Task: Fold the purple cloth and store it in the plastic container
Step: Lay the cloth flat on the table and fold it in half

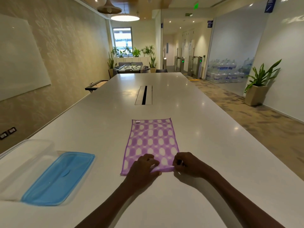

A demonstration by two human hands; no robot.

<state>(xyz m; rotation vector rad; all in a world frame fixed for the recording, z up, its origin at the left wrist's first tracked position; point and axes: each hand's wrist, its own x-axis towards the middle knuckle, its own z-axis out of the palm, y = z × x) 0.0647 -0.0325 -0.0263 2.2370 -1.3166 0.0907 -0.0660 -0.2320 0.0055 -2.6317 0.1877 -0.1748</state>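
A purple cloth (pixel 152 142) with white ovals lies flat on the white table (pixel 205 145), long side running away from me. My left hand (pixel 143 168) pinches the cloth's near edge around its middle. My right hand (pixel 187 163) pinches the near right corner, and the edge between the hands is lifted slightly. A clear plastic container (pixel 24 158) stands at the left, with its blue lid (pixel 59 178) lying partly against it on the table.
A cable slot (pixel 144 95) is set into the table's middle, beyond the cloth. The table's left edge runs close to the container. Carpeted floor and a potted plant (pixel 258 89) lie to the right.
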